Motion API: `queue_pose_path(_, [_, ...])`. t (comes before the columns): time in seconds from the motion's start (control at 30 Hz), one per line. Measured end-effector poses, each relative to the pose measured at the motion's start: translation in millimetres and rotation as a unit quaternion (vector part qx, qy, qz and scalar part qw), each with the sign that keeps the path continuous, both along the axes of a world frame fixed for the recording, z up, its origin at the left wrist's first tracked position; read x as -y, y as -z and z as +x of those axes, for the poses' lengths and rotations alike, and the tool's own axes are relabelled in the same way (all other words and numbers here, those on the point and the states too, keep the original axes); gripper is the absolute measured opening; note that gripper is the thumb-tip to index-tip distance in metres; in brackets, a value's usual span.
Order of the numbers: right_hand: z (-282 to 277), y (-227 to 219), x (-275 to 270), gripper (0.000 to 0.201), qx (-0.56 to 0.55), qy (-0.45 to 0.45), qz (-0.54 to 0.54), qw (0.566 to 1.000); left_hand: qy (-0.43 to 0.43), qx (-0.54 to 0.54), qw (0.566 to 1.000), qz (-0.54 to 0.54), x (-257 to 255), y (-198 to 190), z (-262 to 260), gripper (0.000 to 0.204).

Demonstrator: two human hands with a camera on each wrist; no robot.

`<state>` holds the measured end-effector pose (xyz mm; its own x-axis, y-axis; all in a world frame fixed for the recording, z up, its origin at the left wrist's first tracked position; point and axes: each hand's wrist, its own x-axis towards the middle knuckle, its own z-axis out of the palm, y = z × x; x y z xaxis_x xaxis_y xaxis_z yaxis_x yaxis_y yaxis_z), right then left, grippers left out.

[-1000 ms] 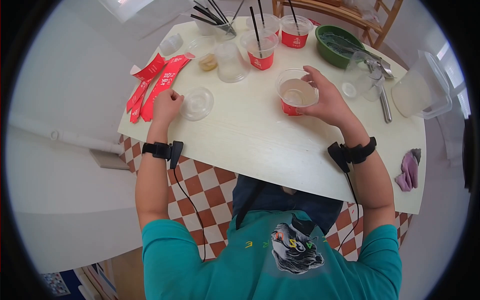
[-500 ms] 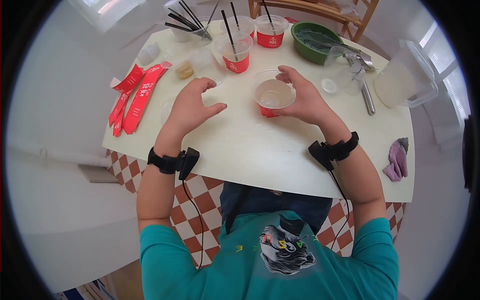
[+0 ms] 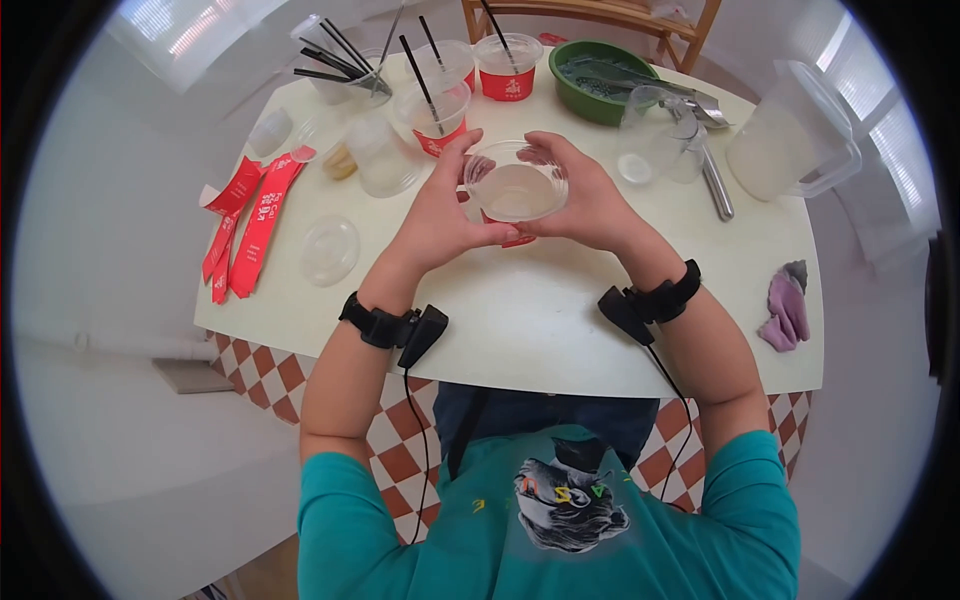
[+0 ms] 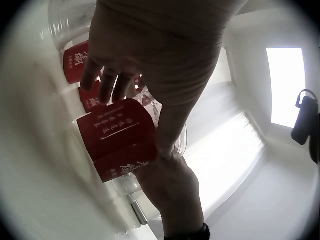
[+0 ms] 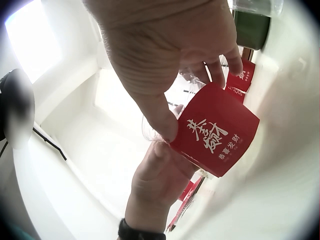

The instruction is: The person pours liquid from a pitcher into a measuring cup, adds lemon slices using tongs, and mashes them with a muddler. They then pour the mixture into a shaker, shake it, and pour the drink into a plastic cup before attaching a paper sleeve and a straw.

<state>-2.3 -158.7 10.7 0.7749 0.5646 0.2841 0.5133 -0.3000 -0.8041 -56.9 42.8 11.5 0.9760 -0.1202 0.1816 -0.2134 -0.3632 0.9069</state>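
Both hands hold a clear plastic cup (image 3: pixel 516 190) with a red paper sleeve round its lower part, near the middle of the table. From the left side, the left hand (image 3: pixel 447 215) curves round it, thumb toward the near side. The right hand (image 3: pixel 583 200) grips the opposite side. The wrist views show the sleeve up close: folded red paper (image 4: pixel 120 135) in the left one, white characters on the sleeve (image 5: pixel 217 130) in the right one. Some fingertips are hidden behind the cup.
Sleeved cups with straws (image 3: pixel 507 68) stand at the back, beside a green bowl (image 3: pixel 590 100). Red paper strips (image 3: pixel 265 225) and a clear lid (image 3: pixel 330 250) lie left. A clear jug (image 3: pixel 790 135), metal tongs or handle (image 3: pixel 716 190) and a purple cloth (image 3: pixel 787 308) are right.
The left hand has left the clear lid's side, moved right and taken hold of the cup. The right hand has kept its hold. The head view has shifted.
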Motion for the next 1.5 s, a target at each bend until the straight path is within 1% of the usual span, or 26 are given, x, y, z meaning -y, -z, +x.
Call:
queue_pose_path(0.03, [0.1, -0.1, 0.7, 0.095, -0.006, 0.0, 0.023, 1.0, 0.018, -0.011, 0.998, -0.054, 0.4, 2.9, 3.4, 0.106])
queue_pose_path(0.17, [-2.1, -6.6, 1.7, 0.095, -0.019, -0.012, 0.056, 0.998, 0.043, 0.009, 0.998, -0.054, 2.0, 9.4, 11.0, 0.106])
queue_pose_path(0.27, [-3.0, -6.4, 0.2, 0.095, -0.024, -0.011, 0.039, 0.999, 0.055, 0.002, 0.997, -0.049, 1.4, 14.7, 13.5, 0.104])
queue_pose_path(0.37, [-2.6, -4.6, -1.2, 0.094, -0.039, -0.006, 0.037, 0.999, 0.078, -0.043, 0.993, -0.077, 3.1, 9.7, 9.8, 0.099])
queue_pose_path(0.4, [-3.3, -5.4, -1.5, 0.094, -0.039, -0.008, 0.035, 0.999, 0.074, -0.041, 0.994, -0.069, 3.6, 10.7, 8.2, 0.095])
queue_pose_path(0.47, [-4.9, -11.5, -0.8, 0.095, -0.028, 0.0, 0.102, 0.994, 0.067, -0.039, 0.995, -0.064, 1.9, 10.9, 6.8, 0.09])
queue_pose_path(0.5, [-4.9, -18.4, 1.0, 0.095, -0.027, -0.002, 0.098, 0.995, 0.07, -0.066, 0.993, -0.071, 0.6, 9.4, 6.3, 0.086])
queue_pose_path(0.57, [-4.7, -34.7, 7.5, 0.095, 0.014, 0.048, 0.177, 0.983, 0.072, -0.09, 0.99, -0.081, -2.8, 6.8, 5.2, 0.081])
queue_pose_path(0.63, [1.2, -39.1, 13.0, 0.095, 0.044, 0.065, 0.189, 0.979, 0.062, -0.07, 0.995, -0.039, -9.5, 4.7, 4.4, 0.066])
queue_pose_path(0.67, [3.9, -39.8, 15.3, 0.094, 0.055, 0.103, 0.163, 0.98, 0.062, -0.069, 0.995, -0.04, -11.9, 5.8, 4.7, 0.066])
queue_pose_path(0.73, [7.7, -35.6, 15.7, 0.094, 0.067, 0.16, 0.102, 0.98, 0.005, -0.04, 0.996, 0.074, -16.8, 7.2, 5.3, 0.043])
queue_pose_path(0.77, [10.8, -28.7, 14.4, 0.094, 0.067, 0.161, 0.103, 0.979, 0.006, -0.039, 0.996, 0.075, -20.1, 6.0, 5.0, 0.043])
queue_pose_path(0.83, [16.0, -14.7, 10.8, 0.095, 0.079, 0.197, 0.013, 0.977, -0.002, -0.009, 0.995, 0.102, -24.8, -0.1, 3.3, 0.029])
queue_pose_path(0.87, [17.4, -9.7, 9.8, 0.095, 0.08, 0.199, 0.013, 0.977, -0.001, -0.008, 0.995, 0.102, -27.4, 0.1, 3.4, 0.029])
queue_pose_path(0.93, [18.8, -4.0, 6.7, 0.096, 0.045, 0.213, -0.021, 0.976, -0.027, 0.026, 0.997, 0.072, -31.6, 1.2, 3.4, 0.028])
queue_pose_path(1.03, [22.1, 2.6, 5.8, 0.096, 0.062, 0.218, -0.05, 0.973, -0.022, 0.038, 0.998, 0.053, -32.9, -0.1, 3.4, 0.026])
queue_pose_path(1.07, [22.5, 3.1, 5.2, 0.096, 0.063, 0.217, -0.051, 0.973, -0.023, 0.039, 0.998, 0.053, -33.0, 0.0, 3.4, 0.026])
queue_pose_path(1.13, [21.9, 3.1, 4.4, 0.098, 0.014, 0.227, -0.072, 0.971, 0.009, 0.022, 1.0, 0.007, -32.2, 1.1, 3.4, 0.023])
queue_pose_path(1.17, [21.9, 3.5, 4.4, 0.098, 0.014, 0.227, -0.073, 0.971, 0.009, 0.022, 1.0, 0.006, -31.8, 2.9, 3.7, 0.023])
queue_pose_path(1.23, [23.0, 4.0, 4.8, 0.1, -0.012, 0.228, -0.082, 0.97, 0.001, 0.003, 0.998, -0.058, -31.5, 6.4, 5.2, 0.025])
queue_pose_path(1.27, [22.8, 4.7, 5.3, 0.1, -0.012, 0.228, -0.083, 0.97, 0.0, 0.003, 0.998, -0.059, -31.6, 7.0, 5.4, 0.025])
queue_pose_path(1.33, [19.6, 4.3, 5.4, 0.1, 0.076, 0.224, -0.123, 0.964, 0.012, -0.034, 0.994, -0.103, -32.0, 7.6, 5.7, 0.024])
queue_pose_path(1.37, [16.7, 2.6, 5.6, 0.1, 0.076, 0.224, -0.124, 0.964, 0.012, -0.034, 0.994, -0.104, -32.3, 7.7, 5.4, 0.024])
queue_pose_path(1.43, [4.7, -12.7, 3.5, 0.093, 0.144, 0.23, -0.186, 0.945, 0.015, -0.04, 0.993, -0.107, -32.2, 7.3, 5.3, 0.024])
queue_pose_path(1.47, [2.2, -14.9, 4.3, 0.093, 0.144, 0.23, -0.186, 0.944, 0.016, -0.04, 0.993, -0.107, -32.7, 7.0, 5.3, 0.024])
queue_pose_path(1.5, [0.0, -16.9, 4.6, 0.086, 0.185, 0.237, -0.209, 0.931, 0.024, -0.043, 0.995, -0.087, -33.9, 6.3, 5.2, 0.02])
